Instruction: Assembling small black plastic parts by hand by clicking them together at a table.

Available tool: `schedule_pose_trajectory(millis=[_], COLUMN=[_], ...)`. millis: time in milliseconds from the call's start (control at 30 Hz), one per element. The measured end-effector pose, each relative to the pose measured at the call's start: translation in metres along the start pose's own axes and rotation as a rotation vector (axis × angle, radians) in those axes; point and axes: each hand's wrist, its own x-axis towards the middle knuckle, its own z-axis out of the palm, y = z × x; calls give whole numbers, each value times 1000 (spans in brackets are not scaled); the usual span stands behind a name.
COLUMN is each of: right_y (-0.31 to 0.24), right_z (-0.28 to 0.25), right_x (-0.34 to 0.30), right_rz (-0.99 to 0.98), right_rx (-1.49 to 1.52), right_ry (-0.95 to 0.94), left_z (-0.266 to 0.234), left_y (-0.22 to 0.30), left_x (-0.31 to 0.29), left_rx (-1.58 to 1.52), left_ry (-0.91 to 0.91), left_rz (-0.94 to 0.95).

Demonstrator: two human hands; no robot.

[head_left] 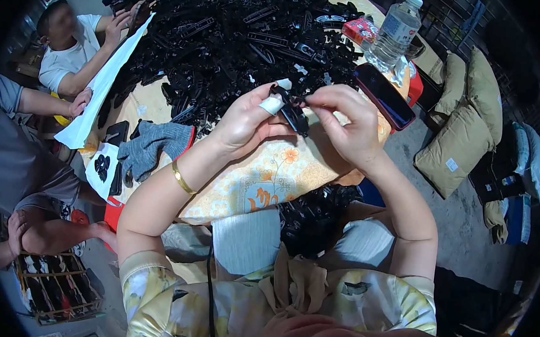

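My left hand (pixel 243 122) is closed around a small black plastic piece (pixel 295 117), held just above the near edge of the table. White tape wraps at least one of its fingers. From the other side my right hand (pixel 351 121) has thumb and forefinger pinched together at the upper end of that piece. Whatever lies between those fingertips is too small to make out. Just beyond both hands spreads a large heap of similar black plastic parts (pixel 190 55), on a flowered tablecloth (pixel 276 175).
A phone (pixel 384 96), a clear bottle (pixel 397 34) and a red patterned box (pixel 360 30) stand right of the heap. Left lie a grey glove (pixel 160 148) and a white sheet (pixel 104 100) beside two other people. Tan sacks (pixel 460 149) lie on the floor at right.
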Motion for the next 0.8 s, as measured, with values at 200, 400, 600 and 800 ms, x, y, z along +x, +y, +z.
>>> schedule_pose_trajectory(millis=[200,400,600,800], right_y=[-1,-3,-2,0], right_z=[4,8,9,5], right_x=[-7,-11,-11,-9], right_rz=[-360,-428,-448,-578], right_rx=[-140,-216,-232,-364], right_ry=[-155,-163,-142,-148], left_z=[-8,1,-2,-3], left_y=[-5,-7,4,20], left_x=[-1,-2,-5,-5], left_rx=[-76,57,139,253], left_ry=[-72,17,-64,-233], left_rz=[-146,-255,-322,-342])
